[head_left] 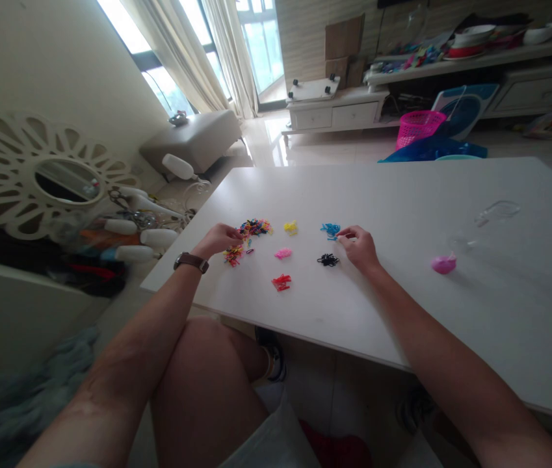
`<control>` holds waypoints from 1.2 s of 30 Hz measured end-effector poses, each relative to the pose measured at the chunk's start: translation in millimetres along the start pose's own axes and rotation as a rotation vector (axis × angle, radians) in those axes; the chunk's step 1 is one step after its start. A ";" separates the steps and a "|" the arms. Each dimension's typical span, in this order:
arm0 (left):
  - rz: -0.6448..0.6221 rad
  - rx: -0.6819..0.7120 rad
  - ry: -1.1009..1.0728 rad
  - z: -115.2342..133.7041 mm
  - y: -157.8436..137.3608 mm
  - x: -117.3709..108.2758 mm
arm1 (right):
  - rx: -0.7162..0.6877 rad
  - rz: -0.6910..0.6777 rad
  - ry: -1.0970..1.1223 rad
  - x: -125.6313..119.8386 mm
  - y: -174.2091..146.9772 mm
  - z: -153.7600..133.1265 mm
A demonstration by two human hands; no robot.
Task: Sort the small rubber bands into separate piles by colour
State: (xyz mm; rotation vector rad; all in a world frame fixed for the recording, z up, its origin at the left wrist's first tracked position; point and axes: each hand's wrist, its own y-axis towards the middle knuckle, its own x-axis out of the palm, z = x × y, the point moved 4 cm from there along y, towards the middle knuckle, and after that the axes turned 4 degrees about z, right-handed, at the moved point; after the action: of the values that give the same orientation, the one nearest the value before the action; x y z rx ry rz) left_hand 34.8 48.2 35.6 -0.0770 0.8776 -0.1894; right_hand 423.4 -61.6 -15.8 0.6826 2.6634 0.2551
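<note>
Lying toward the worktop's [305, 195] left edge, the mixed pile [256, 227] is by the left hand [218, 239]; the blue pile [330, 229], nearer the far edge than the black pile [328, 260], is by the right hand [359, 248]; each grip looks narrow, but whether either holds a piece I cannot tell

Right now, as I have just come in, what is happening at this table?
At the white table, a seated person's left hand is at the mixed-colour heaps of small pieces, and the right hand is at the blue pile. The yellow pile, pink pile, red pile and black pile lie separately. Whether either hand grips a piece is too small to tell.
</note>
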 end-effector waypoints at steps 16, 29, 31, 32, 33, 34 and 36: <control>0.034 0.019 0.110 8.3 -2.8 -0.8 | -0.003 -0.015 0.010 1.2 -1.0 0.1; -0.085 0.093 0.253 -0.5 2.5 5.3 | 0.011 -0.021 0.001 1.0 -2.0 -5.1; -0.119 0.086 0.270 -2.6 3.3 8.4 | 0.015 -0.021 -0.001 1.2 -2.1 -4.7; -0.137 0.079 0.275 -3.8 3.8 10.3 | 0.014 -0.022 -0.001 1.4 -2.2 -4.6; -0.152 0.069 0.275 -5.1 4.5 12.2 | 0.012 -0.024 0.000 1.6 -2.3 -4.5; -0.162 0.059 0.273 -6.4 5.4 14.0 | 0.010 -0.026 0.000 1.8 -2.3 -4.5; -0.178 0.045 0.264 -9.3 7.8 17.5 | 0.005 -0.030 -0.001 1.9 -2.3 -4.7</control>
State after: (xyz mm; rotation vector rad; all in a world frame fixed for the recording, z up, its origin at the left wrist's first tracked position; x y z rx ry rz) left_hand 39.6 52.5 15.3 -0.0897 1.1298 -0.3919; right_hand 419.0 -63.1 -12.7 0.6439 2.6714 0.2402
